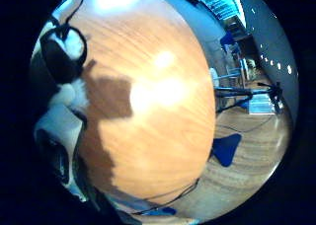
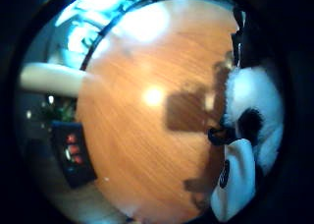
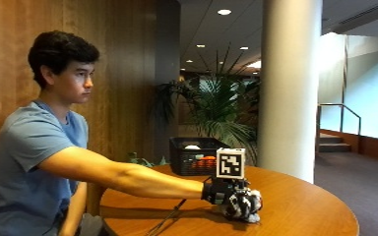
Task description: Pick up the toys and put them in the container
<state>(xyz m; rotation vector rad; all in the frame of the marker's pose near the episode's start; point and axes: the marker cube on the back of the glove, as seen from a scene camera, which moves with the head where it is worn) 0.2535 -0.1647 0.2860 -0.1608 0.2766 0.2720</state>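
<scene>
We see a person's arm reaching over the round wooden tabletop (image 3: 307,206). The gloved right hand (image 3: 225,194) has its fingers curled round a black-and-white plush toy (image 3: 244,206) at the tabletop's surface; the fingers hide most of it. Behind stands a black container (image 3: 199,156); something orange shows inside, though we cannot identify it.

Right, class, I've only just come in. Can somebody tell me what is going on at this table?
A person seated at a round wooden table holds a black-and-white plush toy in the gloved right hand, arm stretched forward. Whether the toy rests on the tabletop or sits just above it is hard to tell. Further back on the table stands a black basket that already holds something orange and something white. The toy in the hand has not yet gone into it.
</scene>
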